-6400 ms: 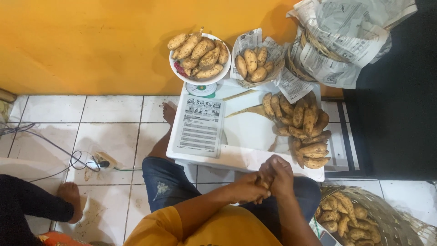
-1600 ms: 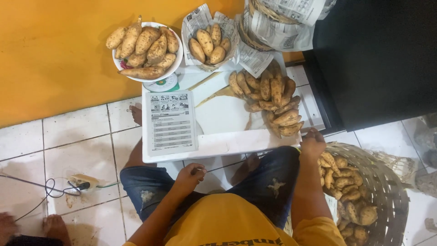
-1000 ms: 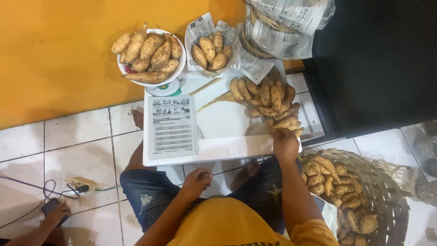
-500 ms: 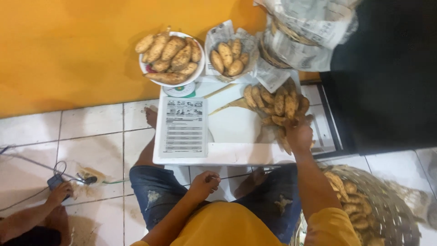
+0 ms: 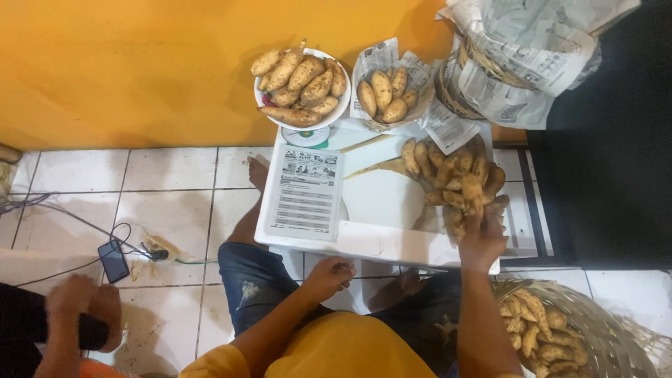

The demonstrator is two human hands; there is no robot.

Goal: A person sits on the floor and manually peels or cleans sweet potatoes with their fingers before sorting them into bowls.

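A person sits on the tiled floor before a low white plastic worktop (image 5: 378,241), and the right hand (image 5: 481,236) reaches forward onto a heap of small tan sweet potatoes (image 5: 455,178) piled on the worktop's right half. The fingers are pressed in among the nearest tubers at the heap's near edge, so the hand and the heap are touching; whether the grip has closed round one tuber or merely rests on the pile cannot be told, since the back of the hand hides the fingertips. The left hand (image 5: 329,273) lies loosely curled near the person's knee, just under the worktop's front edge, holding nothing and well apart from the heap. Judging from how things lie, the sorting looks part done: a white round bowl (image 5: 334,115) heaped with larger sweet potatoes sits on a small weighing scale (image 5: 306,136) at the far edge, and beside it a newspaper-lined basket (image 5: 385,94) already holds a smaller batch. Still to be handled, it seems, are the heap under the right hand and the many tubers left in a wide woven wicker basket (image 5: 595,329) on the floor at the person's right. A printed paper sheet (image 5: 306,190) lies flat on the worktop's left half. At lower left another person's hand (image 5: 73,294) is near a dark phone (image 5: 113,260) lying on the floor tiles.
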